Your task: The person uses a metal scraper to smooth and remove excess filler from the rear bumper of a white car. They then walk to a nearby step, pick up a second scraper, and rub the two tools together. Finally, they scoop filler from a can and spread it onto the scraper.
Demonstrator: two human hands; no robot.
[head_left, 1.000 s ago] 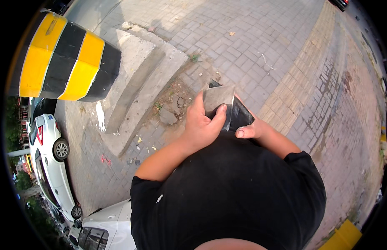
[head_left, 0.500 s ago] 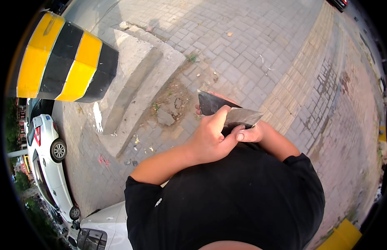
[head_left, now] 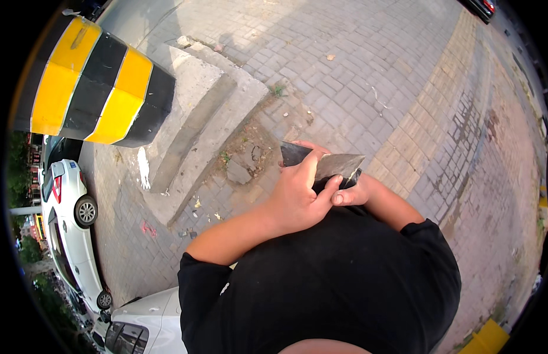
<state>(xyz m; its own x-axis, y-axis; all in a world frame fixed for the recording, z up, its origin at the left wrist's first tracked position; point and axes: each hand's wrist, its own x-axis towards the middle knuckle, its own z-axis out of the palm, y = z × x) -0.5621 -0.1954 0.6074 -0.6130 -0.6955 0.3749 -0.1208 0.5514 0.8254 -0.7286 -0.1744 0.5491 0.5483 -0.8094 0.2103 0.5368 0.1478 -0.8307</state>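
In front of my chest, both hands are closed around a flat grey-black plate-like thing with thin, straight edges. One face of the plate-like thing (head_left: pixel 342 163) is lighter grey and slants up to a corner on the right. A darker face shows left of my knuckles; I cannot tell whether these are two pieces or one bent piece. My left hand (head_left: pixel 302 190) wraps it from the left, index finger over the middle and thumb against the lower part. Beside that thumb, my right hand (head_left: pixel 357 192) grips its right lower side. Fingertips show behind the top edge.
A yellow-and-black striped pillar (head_left: pixel 103 82) stands on a stepped concrete base (head_left: pixel 194 112) at left. Broken paving and soil (head_left: pixel 241 165) lie beside it. White cars (head_left: pixel 70 230) are parked at left and lower left. Brick paving (head_left: pixel 344 71) stretches ahead; a yellow block (head_left: pixel 486 339) is at lower right.
The plate-like thing has tilted a little and sits slightly lower, with its right corner pulled in. My left thumb has risen a little on it. The surroundings have shifted slightly in view.
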